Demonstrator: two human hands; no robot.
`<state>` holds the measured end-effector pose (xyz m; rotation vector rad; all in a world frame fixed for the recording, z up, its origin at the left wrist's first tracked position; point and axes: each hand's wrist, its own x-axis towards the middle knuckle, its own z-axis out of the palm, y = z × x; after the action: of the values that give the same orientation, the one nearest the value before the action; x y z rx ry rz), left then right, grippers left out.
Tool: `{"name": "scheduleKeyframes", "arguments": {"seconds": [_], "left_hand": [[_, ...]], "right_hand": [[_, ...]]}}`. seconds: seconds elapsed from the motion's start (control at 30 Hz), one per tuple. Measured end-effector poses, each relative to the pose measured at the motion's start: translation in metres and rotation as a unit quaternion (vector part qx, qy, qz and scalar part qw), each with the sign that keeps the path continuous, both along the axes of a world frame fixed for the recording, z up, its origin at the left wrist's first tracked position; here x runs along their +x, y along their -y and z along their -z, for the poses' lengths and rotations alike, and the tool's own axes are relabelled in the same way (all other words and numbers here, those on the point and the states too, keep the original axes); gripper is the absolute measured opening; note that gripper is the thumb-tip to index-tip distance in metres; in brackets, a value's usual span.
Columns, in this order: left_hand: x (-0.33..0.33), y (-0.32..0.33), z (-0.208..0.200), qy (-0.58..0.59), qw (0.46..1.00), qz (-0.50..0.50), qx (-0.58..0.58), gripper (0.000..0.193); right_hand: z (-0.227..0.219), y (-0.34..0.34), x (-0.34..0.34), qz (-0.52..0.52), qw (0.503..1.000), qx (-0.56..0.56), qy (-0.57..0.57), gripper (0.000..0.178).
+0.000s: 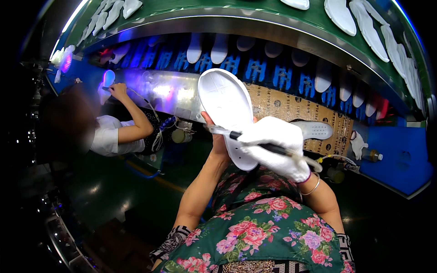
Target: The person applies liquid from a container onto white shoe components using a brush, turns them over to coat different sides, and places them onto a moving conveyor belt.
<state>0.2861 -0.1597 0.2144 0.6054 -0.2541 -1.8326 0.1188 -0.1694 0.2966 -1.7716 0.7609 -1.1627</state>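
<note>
A white shoe sole (226, 98) is held up in front of me, tilted, its hollow inner side facing me. My left hand (219, 140) grips it from the left edge and underneath, with most of its fingers hidden behind the sole. A white glove covers my right hand (278, 144), which is closed around a dark-handled brush (234, 135) fed by a hose. The brush's head is over the sole's middle, near my left hand; whether its tip touches the surface I cannot tell. Another pale sole (317, 130) lies on the cardboard to the right.
Printed cardboard (277, 102) and a metal sheet (170, 91) cover the bench. Behind are blue racks (256, 70) with soles, under a green belt (255, 9) carrying white pieces. A bottle (373, 156) and a white glove (358, 144) are at right. A co-worker (120, 127) brushes a sole at left.
</note>
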Motion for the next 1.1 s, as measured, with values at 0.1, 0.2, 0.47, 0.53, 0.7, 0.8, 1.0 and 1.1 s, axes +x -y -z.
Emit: {"name": "scheduleKeyframes", "arguments": {"seconds": [0.1,0.2,0.47,0.53,0.7,0.8,1.0,1.1], "left_hand": [[-0.004,0.007,-0.014,0.042,0.987,-0.114,0.104,0.115],[0.011,0.009,0.017,-0.104,0.992,0.04,-0.065,0.115],[0.027,0.025,0.023,-0.176,0.977,0.078,-0.087,0.12],[0.028,0.028,0.022,-0.164,0.982,0.06,-0.066,0.123],[0.034,0.035,0.024,-0.211,0.976,0.012,-0.061,0.12],[0.042,0.045,0.027,-0.192,0.978,-0.003,-0.077,0.119],[0.063,0.058,0.037,-0.151,0.984,-0.015,-0.088,0.118],[0.062,0.061,0.025,-0.174,0.983,-0.002,-0.053,0.12]], "right_hand": [[0.008,0.001,0.004,0.097,0.994,-0.041,-0.043,0.023],[0.005,-0.008,0.015,0.067,0.987,-0.123,-0.077,0.026],[0.013,-0.007,0.021,0.078,0.991,-0.092,-0.065,0.027],[0.01,-0.014,0.027,0.061,0.983,-0.154,-0.08,0.029],[0.011,-0.009,0.028,0.03,0.999,0.0,0.018,0.021],[0.007,-0.004,0.027,0.065,0.995,-0.06,-0.044,0.024],[0.011,-0.008,0.035,0.003,0.999,0.036,0.03,0.02],[0.016,-0.001,0.036,0.091,0.995,0.033,0.022,0.02]]}}
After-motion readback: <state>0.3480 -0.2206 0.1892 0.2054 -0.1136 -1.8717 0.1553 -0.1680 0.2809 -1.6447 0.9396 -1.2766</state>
